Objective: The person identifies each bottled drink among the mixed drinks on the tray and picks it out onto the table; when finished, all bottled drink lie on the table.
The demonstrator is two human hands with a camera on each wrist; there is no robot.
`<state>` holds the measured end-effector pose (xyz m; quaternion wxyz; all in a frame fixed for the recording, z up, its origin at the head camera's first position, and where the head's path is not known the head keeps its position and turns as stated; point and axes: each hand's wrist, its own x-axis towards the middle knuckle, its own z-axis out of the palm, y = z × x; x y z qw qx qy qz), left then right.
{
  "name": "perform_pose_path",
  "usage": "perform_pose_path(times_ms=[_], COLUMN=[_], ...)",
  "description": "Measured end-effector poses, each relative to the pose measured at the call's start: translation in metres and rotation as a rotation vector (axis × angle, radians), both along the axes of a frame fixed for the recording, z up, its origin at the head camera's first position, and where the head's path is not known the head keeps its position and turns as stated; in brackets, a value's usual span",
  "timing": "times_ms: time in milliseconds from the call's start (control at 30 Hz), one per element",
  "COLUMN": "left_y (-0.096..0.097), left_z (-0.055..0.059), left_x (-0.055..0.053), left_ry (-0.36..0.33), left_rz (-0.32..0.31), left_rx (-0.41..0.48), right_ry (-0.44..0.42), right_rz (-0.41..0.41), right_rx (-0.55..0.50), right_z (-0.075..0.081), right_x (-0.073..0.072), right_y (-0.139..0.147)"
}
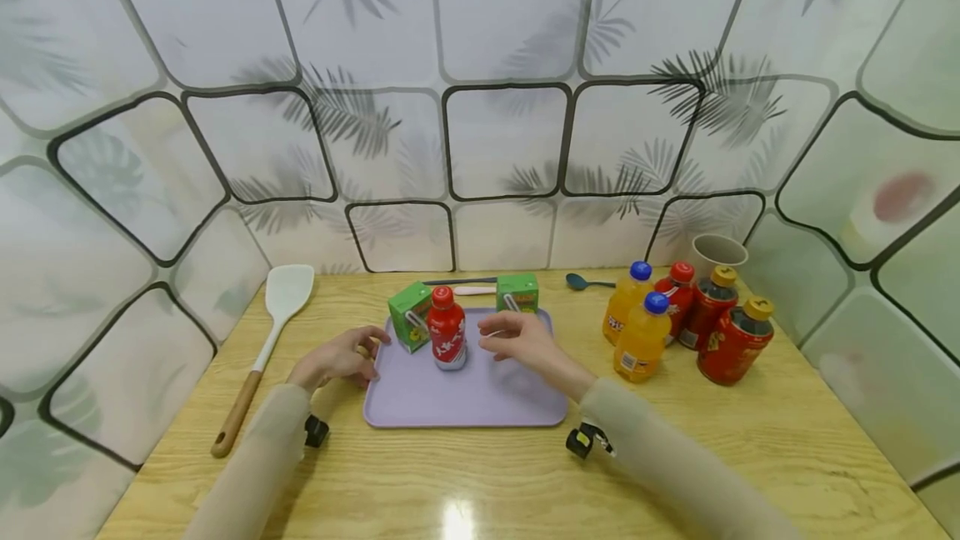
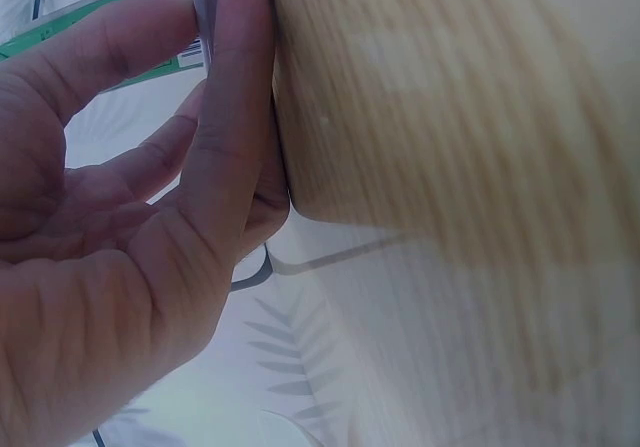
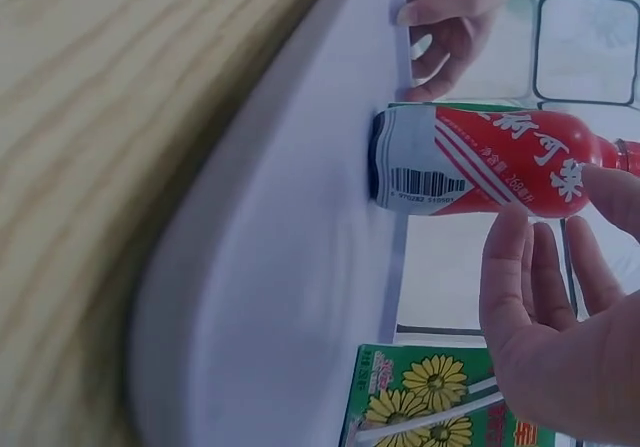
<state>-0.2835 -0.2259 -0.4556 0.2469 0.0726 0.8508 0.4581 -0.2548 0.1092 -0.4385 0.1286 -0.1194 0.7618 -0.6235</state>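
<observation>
A lilac tray [image 1: 465, 402] lies on the wooden table, and at its left rim is my left hand [image 1: 345, 357]. In the left wrist view, the fingers [image 2: 240, 87] pinch the tray's edge from both sides. A red cola bottle [image 1: 447, 332] stands upright on the tray. To its right hovers my right hand [image 1: 528, 347], fingers loosely bent, thumb and fingers spread apart with nothing between them. Two green drink cartons with straws flank the bottle: the left carton [image 1: 410, 317] close beside it, the right carton [image 1: 517, 293] at the back right, partly behind my right hand.
At the right stand orange drink bottles [image 1: 641, 338], red-labelled bottles [image 1: 737, 342] and a beige cup [image 1: 718, 253]. A white spatula [image 1: 277, 307] with a wooden handle lies at the left. Behind the tray are a dark utensil [image 1: 459, 280] and a dark spoon [image 1: 588, 282].
</observation>
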Motion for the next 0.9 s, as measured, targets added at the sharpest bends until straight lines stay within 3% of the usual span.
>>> perform_pose_path(times_ms=[333,733,900], left_y=[0.0,-0.002,-0.001], left_z=[-0.001,-0.003,-0.003], left_x=[-0.001,0.0,-0.001], left_ry=[-0.003,-0.006,0.0], left_rz=[-0.004,-0.018,-0.018], left_rx=[-0.002,0.02,0.02], right_ry=[0.044,0.064,0.057], right_rz=[-0.036,0.03,0.021], right_rx=[-0.013,-0.095,-0.122], right_z=[0.007,0.005,0.003], right_x=[-0.01,-0.014,-0.015], right_y=[-0.021,-0.048,-0.053])
